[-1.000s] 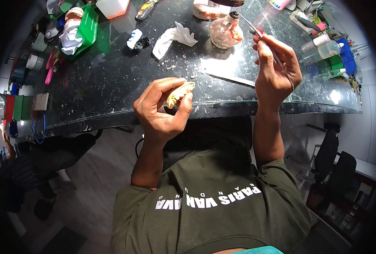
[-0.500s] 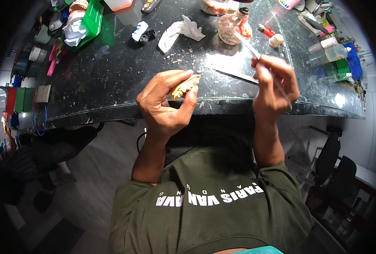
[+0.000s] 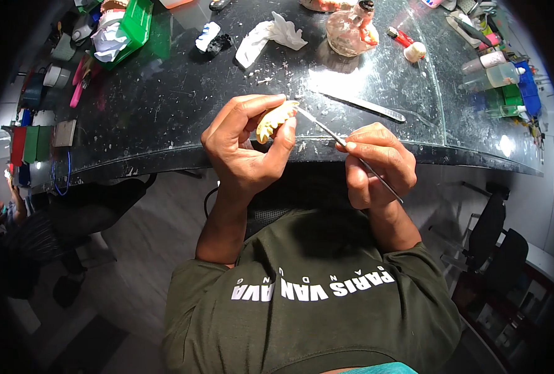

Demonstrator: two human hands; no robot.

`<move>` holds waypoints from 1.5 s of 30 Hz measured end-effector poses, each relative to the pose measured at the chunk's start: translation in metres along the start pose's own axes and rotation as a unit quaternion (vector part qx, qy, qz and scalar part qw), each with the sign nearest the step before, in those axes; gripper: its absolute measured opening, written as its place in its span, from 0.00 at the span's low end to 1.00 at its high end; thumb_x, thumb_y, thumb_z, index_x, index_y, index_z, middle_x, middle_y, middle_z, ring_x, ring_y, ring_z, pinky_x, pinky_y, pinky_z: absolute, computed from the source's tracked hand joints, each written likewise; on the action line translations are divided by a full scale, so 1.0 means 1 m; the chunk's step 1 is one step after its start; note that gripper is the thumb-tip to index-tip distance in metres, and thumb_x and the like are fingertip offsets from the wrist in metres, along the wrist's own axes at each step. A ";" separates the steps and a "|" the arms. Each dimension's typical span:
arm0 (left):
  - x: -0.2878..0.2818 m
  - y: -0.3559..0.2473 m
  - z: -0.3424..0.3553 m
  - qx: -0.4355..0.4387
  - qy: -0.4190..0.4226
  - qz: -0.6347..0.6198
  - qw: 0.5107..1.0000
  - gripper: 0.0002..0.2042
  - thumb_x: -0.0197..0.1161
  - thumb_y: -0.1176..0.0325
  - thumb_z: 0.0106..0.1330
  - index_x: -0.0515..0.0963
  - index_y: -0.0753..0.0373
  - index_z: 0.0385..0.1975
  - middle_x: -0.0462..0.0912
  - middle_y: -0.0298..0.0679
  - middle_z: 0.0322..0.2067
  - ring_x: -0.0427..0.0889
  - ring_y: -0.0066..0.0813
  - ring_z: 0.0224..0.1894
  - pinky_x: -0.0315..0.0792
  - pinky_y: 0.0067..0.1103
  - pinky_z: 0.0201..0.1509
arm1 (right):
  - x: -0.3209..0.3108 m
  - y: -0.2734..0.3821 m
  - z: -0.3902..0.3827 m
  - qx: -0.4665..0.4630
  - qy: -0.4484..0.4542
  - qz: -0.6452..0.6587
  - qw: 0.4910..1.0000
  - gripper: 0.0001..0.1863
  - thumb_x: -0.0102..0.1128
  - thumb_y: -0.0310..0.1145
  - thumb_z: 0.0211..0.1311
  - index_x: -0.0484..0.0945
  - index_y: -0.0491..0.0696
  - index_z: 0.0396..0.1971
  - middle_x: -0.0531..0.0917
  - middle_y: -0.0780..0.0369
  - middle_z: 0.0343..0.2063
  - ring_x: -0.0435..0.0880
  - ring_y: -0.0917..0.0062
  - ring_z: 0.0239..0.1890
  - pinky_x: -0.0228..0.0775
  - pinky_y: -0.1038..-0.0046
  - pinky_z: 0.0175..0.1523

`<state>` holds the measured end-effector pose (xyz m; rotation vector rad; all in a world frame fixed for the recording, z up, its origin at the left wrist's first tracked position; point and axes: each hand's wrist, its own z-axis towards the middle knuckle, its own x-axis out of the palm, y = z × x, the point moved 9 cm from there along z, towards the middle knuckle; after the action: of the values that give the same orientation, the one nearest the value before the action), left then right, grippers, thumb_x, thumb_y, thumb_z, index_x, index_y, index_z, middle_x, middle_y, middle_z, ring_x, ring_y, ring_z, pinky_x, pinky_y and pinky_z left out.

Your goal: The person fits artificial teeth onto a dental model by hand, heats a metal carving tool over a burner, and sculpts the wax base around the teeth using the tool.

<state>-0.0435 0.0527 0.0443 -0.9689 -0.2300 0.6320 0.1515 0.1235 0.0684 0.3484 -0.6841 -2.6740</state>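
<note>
Pinched between the thumb and fingers of my left hand (image 3: pixel 243 143) is a small yellowish dental piece with a row of teeth (image 3: pixel 274 121). My right hand (image 3: pixel 382 163) grips a thin metal dental carving instrument (image 3: pixel 327 131) like a pen. The instrument's tip is at the upper right edge of the dental piece; whether it touches cannot be made out. Beyond the right hand, a flat metal spatula (image 3: pixel 367 108) lies on the dark bench (image 3: pixel 183 118). A rounded glass spirit lamp (image 3: pixel 345 40) stands farther back, its neck dark and its side smeared pinkish.
Crumpled white tissue (image 3: pixel 267 37) and a red lighter (image 3: pixel 400 36) lie at the back. A green box (image 3: pixel 138 31) with dental models stands far left. Bottles (image 3: pixel 492 78) crowd the right side. Another person (image 3: pixel 12 209) sits at the far left; office chairs (image 3: pixel 486 224) stand right.
My right hand has come down and left from near the spirit lamp, bringing the carving instrument's tip to the dental piece. The left hand has stayed nearly in place, still holding it.
</note>
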 end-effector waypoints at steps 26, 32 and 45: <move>-0.005 -0.003 -0.001 0.024 -0.026 0.026 0.999 0.14 0.71 0.80 0.58 0.87 0.68 0.45 0.87 0.44 0.39 0.89 0.27 0.37 0.82 0.21 0.40 | 0.004 0.003 -0.001 -0.007 0.025 -0.012 1.000 0.08 0.59 0.17 0.57 0.82 0.37 0.37 0.86 0.54 0.28 0.87 0.68 0.28 0.79 0.71 0.34; -0.006 -0.002 -0.001 0.027 -0.026 0.042 0.998 0.14 0.71 0.80 0.56 0.87 0.67 0.44 0.87 0.44 0.38 0.88 0.27 0.36 0.81 0.21 0.39 | 0.004 0.001 0.001 -0.012 0.005 0.000 1.000 0.15 0.62 0.14 0.41 0.84 0.38 0.33 0.86 0.56 0.26 0.86 0.69 0.24 0.78 0.72 0.28; -0.004 -0.002 -0.001 0.027 -0.029 0.034 0.999 0.14 0.71 0.80 0.56 0.87 0.67 0.44 0.88 0.45 0.38 0.89 0.28 0.37 0.82 0.21 0.40 | 0.001 0.001 -0.001 -0.018 0.006 -0.004 1.000 0.14 0.62 0.18 0.43 0.84 0.38 0.34 0.86 0.56 0.26 0.86 0.69 0.24 0.78 0.72 0.29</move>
<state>-0.0459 0.0489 0.0455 -0.9103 -0.2315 0.7251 0.1510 0.1220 0.0680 0.3589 -0.6316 -2.6863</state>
